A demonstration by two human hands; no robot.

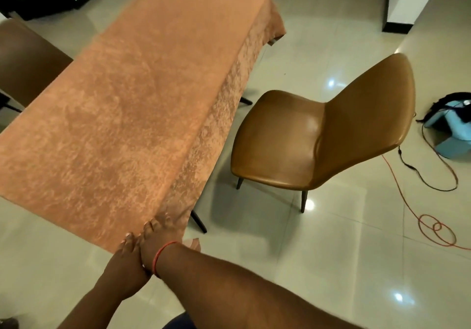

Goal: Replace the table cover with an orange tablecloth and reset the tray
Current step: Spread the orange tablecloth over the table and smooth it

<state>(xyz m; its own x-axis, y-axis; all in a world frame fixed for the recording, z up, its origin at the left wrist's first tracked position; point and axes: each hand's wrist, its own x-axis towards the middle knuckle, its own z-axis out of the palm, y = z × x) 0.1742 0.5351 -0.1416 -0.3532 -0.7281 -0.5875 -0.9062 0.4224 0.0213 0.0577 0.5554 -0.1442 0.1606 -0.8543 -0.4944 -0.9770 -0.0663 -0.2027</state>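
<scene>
The orange tablecloth is lying spread over the whole table, its right side draping over the edge. I am gripping its near right corner with both hands: my left hand is pinching the near hem, and my right hand, a red thread band on its wrist, is curling its fingers round the corner fabric. A tan chair is standing just right of the table, apart from the cloth.
</scene>
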